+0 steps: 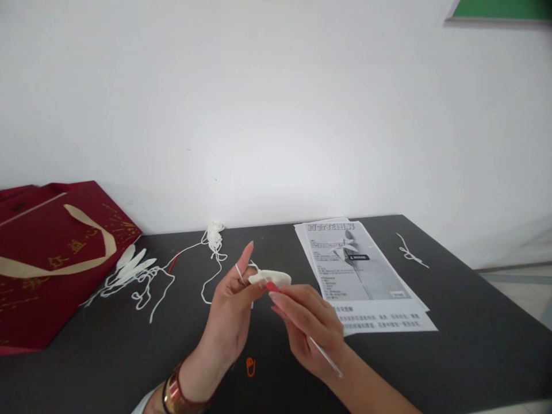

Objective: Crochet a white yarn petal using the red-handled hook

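My left hand (pixel 235 302) pinches a small white crocheted piece (pixel 278 278) between thumb and fingers, its index finger raised with white yarn looped around it. In my right hand (pixel 310 328) is a crochet hook (pixel 325 357) with a red grip, its silver shaft sticking out below the palm. The hook's front end meets the crocheted piece; its tip is hidden by the fingers. White yarn (pixel 206 290) trails on the table to the left of my left hand, toward a loose white yarn bundle (pixel 214 236) near the wall.
An orange stitch marker (pixel 250 367) lies before my hands on the black table (pixel 276 397). Left are a dark red gift bag (pixel 38 299), white crocheted petals (pixel 131 264) with yarn tails and a thin red stick (pixel 173 263). Printed sheets (pixel 345 270) and a yarn scrap (pixel 410 254) lie right.
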Available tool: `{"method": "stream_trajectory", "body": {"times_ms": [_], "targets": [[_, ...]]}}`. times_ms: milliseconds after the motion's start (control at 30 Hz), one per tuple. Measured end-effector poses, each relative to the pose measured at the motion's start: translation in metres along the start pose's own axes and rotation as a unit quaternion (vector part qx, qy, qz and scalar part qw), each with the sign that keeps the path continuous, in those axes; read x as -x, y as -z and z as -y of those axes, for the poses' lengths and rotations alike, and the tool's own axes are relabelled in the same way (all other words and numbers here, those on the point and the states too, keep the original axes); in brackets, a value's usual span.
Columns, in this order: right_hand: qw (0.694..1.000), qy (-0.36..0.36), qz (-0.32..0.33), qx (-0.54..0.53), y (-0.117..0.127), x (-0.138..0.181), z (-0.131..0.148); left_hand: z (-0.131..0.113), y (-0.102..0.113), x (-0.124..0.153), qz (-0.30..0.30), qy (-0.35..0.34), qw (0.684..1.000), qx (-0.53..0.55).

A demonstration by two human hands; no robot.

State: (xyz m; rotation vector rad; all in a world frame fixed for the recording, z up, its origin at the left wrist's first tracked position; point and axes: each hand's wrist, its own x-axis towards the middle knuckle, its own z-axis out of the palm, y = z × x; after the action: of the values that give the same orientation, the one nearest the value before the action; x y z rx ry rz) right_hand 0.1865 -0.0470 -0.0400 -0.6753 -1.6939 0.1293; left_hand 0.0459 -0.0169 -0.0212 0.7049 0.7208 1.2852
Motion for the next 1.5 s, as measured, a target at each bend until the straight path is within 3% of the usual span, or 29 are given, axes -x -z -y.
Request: {"method": "stream_trajectory", "body": {"times_ms": [67,167,233,333,433,533,1000,1500], "targets": [[1.0,0.021,0.001,-0.017,0.002,-0.001,-0.001,-0.006,0.002,-0.002,0.029,0.033,0.998,0.036],[0.992,-0.077,-0.018,-0.102,0.005,-0.003,-0.004,-0.015,0.006,-0.005,0.068,0.065,0.995,0.029],[0.965,-0.174,-0.045,-0.192,0.005,-0.004,-0.007,-0.021,0.009,-0.006,0.09,0.079,0.993,0.012],[0.901,-0.282,-0.089,-0.316,0.004,-0.007,-0.011,-0.027,0.012,-0.005,0.12,0.095,0.988,-0.004],[0.862,-0.327,-0.106,-0.372,0.004,-0.01,-0.013,-0.031,0.012,-0.004,0.141,0.098,0.985,-0.013],[0.85,-0.341,-0.114,-0.384,0.006,-0.013,-0.011,-0.032,0.012,-0.005,0.152,0.095,0.984,-0.017],[0.856,-0.313,-0.117,-0.395,0.017,-0.016,-0.012,-0.036,0.018,-0.002,0.191,0.102,0.976,0.008],[0.895,-0.239,-0.037,-0.375,0.033,-0.02,-0.01,-0.05,0.021,-0.005,0.234,0.221,0.947,-0.026]]}}
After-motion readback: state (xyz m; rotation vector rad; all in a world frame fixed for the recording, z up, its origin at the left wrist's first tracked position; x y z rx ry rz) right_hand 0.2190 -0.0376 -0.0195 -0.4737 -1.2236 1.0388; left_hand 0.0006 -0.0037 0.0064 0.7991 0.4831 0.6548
